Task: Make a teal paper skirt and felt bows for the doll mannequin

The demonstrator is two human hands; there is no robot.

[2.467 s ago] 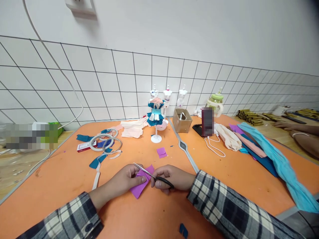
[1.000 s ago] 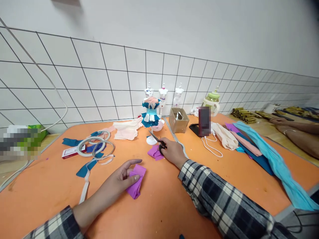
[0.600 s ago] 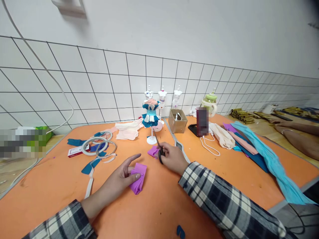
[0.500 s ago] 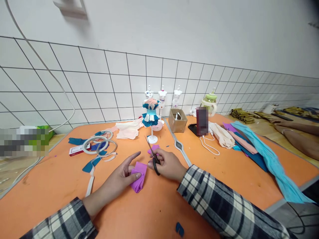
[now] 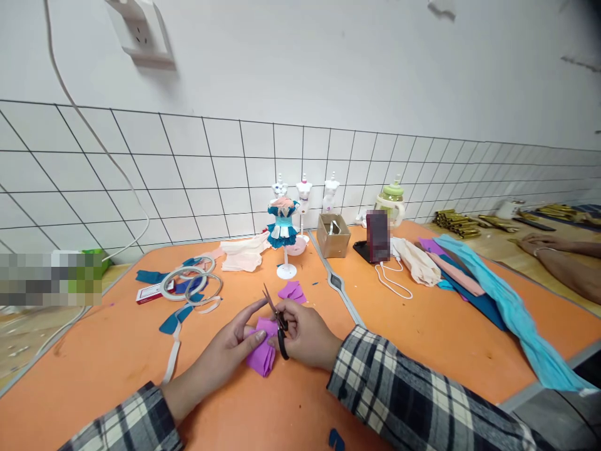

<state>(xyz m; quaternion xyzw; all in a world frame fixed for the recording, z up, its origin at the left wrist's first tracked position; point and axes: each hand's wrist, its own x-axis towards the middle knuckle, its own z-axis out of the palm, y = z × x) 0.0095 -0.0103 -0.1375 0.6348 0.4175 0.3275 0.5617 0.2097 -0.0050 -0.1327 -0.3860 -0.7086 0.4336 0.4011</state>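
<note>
A stack of folded purple paper (image 5: 263, 358) is pinched in my left hand (image 5: 235, 341), thumb on top. My right hand (image 5: 305, 332) holds small scissors with black handles (image 5: 282, 344), their slightly parted blades pointing up and left, close to the paper's upper edge. Its fingertips are at the right side of the stack. Beyond the scissors, another purple piece (image 5: 292, 291) lies on the orange table (image 5: 244, 407). Behind it stands a small dress form in a blue and white ruffled dress (image 5: 282, 232).
White mannequins (image 5: 303, 194), a cardboard box (image 5: 333, 237), a phone (image 5: 378, 235) and a green-lidded bottle (image 5: 392, 200) stand behind. Tape rolls (image 5: 169, 285) lie left, long blue strips (image 5: 507, 313) right. Another person's hands (image 5: 539, 244) rest at far right.
My right hand and the scissors have moved left and closer to the purple stack. My left index finger has come down toward the blades. The view has tilted up slightly.
</note>
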